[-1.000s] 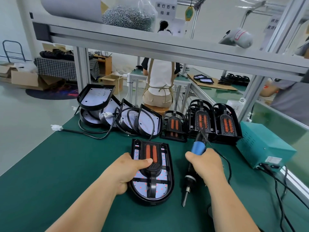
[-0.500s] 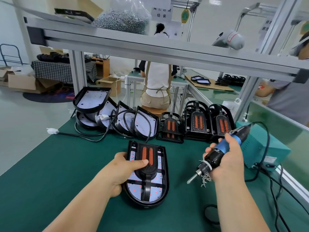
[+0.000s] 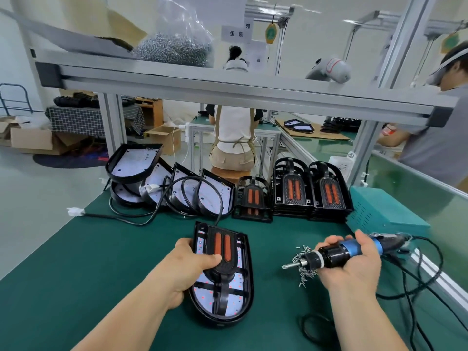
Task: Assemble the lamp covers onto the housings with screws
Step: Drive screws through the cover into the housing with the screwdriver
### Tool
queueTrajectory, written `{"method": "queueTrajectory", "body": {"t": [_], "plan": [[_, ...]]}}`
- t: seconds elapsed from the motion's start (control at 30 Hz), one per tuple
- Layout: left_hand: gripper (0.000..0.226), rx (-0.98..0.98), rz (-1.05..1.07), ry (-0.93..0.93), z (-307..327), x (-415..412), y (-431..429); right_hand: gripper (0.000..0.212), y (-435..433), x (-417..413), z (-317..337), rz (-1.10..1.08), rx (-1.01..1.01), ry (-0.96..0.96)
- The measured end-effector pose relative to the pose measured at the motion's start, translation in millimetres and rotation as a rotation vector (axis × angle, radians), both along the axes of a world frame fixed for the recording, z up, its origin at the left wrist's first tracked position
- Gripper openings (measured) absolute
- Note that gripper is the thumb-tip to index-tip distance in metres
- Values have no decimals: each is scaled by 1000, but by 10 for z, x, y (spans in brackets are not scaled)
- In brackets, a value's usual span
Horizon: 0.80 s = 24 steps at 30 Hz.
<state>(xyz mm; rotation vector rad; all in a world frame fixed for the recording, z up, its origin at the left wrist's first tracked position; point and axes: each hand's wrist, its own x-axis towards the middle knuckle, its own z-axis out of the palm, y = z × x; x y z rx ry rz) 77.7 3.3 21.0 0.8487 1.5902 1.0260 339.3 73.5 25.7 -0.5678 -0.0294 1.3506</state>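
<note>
Lamp housing (image 3: 249,287): black, rounded end toward the viewer, flat on the green table (image 3: 88,274), near the front and centre. White light board faces up inside it. Cover (image 3: 222,247), a black frame with two orange strips, lies on top of the board.

Left hand (image 3: 187,267): grips the housing at its left edge, thumb laid across the cover, fingers curled round the rim.

Right hand (image 3: 354,264): just right of the housing and apart from it, fingers wrapped round a blue-and-black screwdriver (image 3: 336,253). Tool is held roughly level, bit pointing left toward the housing. Small screws (image 3: 304,272) bunch at the bit end and against the fingers. Cannot tell whether they cling to the tool or lie in the palm.

Behind, along the far edge: stacks of covers (image 3: 291,191) at centre-right, a row of housings (image 3: 177,188) leaning at left with black cords looped over them. Teal power box (image 3: 385,211) at right, beside the stacks.

Overhead shelf (image 3: 228,84) carries a clear bag (image 3: 174,46) full of screws.
</note>
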Motion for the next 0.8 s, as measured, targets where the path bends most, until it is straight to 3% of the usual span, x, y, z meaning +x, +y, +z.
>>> {"method": "queueTrajectory", "body": {"t": [0.07,0.13,0.23,0.33,0.47,0.67,0.8], "plan": [[56,-21,-58,51,55,-31,-23,21,7,33,-23,-29,17,33],[78,-25,-102,142,151,-48,-58,21,27,65,-45,-40,27,51],[95,73,6,508,353,-26,-64,19,51,108,-83,-27,21,60],[62,316,-1,764,585,173,2,20,66,166,-120,10,14,75],[22,318,-387,853,708,705,253,21,67,275,-167,77,27,141],[18,173,-657,988,378,1329,677,20,57,379,-181,91,68,148],[22,144,-689,1120,176,1439,802,19,61,416,-160,70,69,153]]}}
